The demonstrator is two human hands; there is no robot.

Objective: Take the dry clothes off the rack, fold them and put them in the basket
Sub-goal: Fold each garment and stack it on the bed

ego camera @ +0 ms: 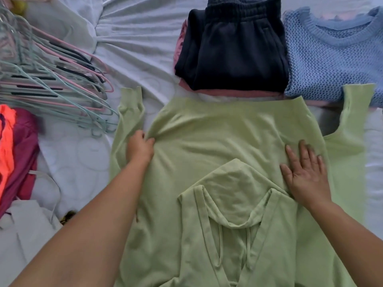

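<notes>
A light green hoodie (pixel 217 137) lies spread flat on the white bed sheet (pixel 134 38), hood and drawstrings nearest me, sleeves out to both sides. My left hand (pixel 139 148) pinches a fold of the green fabric near the left armpit. My right hand (pixel 304 170) lies flat with spread fingers on the hoodie's right side. Beyond the hoodie sit folded dark navy pants (pixel 234 50) on a pink garment (pixel 228 92), and a folded blue knit sweater (pixel 331 59) beside them. No rack or basket is in view.
A heap of several pink and mint hangers (pixel 51 79) lies at the left. Below it are an orange and maroon garment (pixel 16 154) and a white garment (pixel 24 235) at the lower left.
</notes>
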